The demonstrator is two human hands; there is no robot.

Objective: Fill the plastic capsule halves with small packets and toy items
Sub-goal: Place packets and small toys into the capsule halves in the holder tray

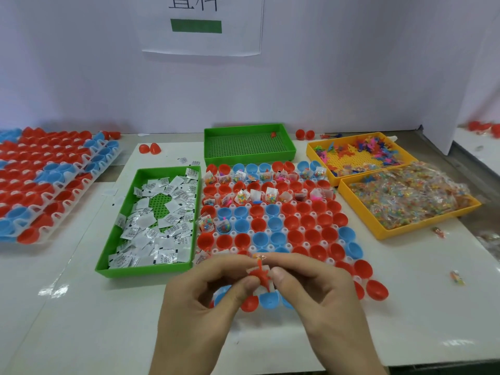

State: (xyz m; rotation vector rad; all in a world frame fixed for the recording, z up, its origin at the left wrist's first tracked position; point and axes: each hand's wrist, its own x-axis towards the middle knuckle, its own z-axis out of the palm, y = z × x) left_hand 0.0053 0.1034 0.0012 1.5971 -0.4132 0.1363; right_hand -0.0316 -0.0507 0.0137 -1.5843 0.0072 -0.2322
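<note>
A white rack of red and blue capsule halves (pixel 305 228) lies in the middle of the table. Its two far rows hold packets and toys; most nearer cups are bare. Over the rack's near edge, my left hand (pixel 208 296) and my right hand (pixel 322 293) meet. Both pinch a small red spiky toy (pixel 260 274) between thumb and fingertips. A clear wrapper shows just above the toy. The hands hide several cups in the near rows.
A green tray of white packets (pixel 151 220) sits left of the rack. An almost bare green tray (pixel 249 143) stands behind it. Two yellow trays, toys (pixel 359 155) and bead bags (pixel 405 201), lie right. Stacked capsule racks (pixel 51 180) are far left.
</note>
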